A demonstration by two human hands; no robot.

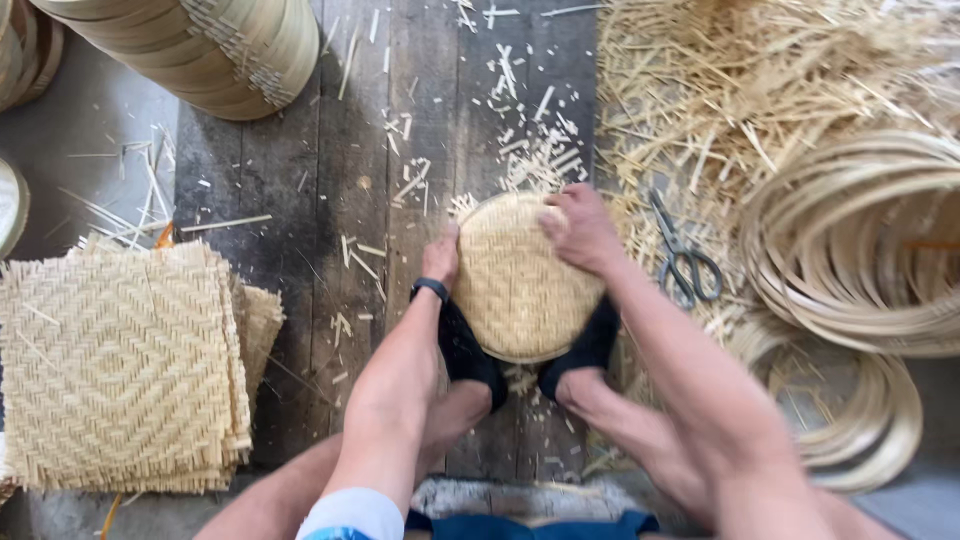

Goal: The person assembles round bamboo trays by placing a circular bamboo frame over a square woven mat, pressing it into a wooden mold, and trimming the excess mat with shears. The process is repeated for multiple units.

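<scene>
Far left: stack of square woven mats (pixel 120 365) with frayed, untrimmed edges, sitting on the plank floor (pixel 300 200), plus a tower of finished round bamboo rims (pixel 200 50) up top. Moving in: left hand (pixel 441 256) pressed against the left edge of the round woven tray (pixel 518 278), fingers curled over the rim, black wristband (pixel 430 288) just below. Tray itself dead centre, propped between two feet in black socks (pixel 470 355), tilted up toward the camera. Right hand (pixel 580 230) clamped over the top right edge, thumb and fingers gripping the rim. So both hands closed on the tray, set apart on opposite sides of it. Progress-wise, looks pretty far along on this piece: weave already rounded off and seated in a hoop, loads of cut-off slivers (pixel 530 130) scattered just above it, though can't tell if the far edge is fully tidy. Plenty of square mats left, so lots still to go overall. Right of the tray: scissors (pixel 685 260) lying near, not touching, on a heap of bamboo trimmings (pixel 740 90). Far right: loose bamboo hoops (pixel 860 240) piled up, crowding that side. Open room mostly on the dark planks between the mats and the left arm; right side tight.
</scene>
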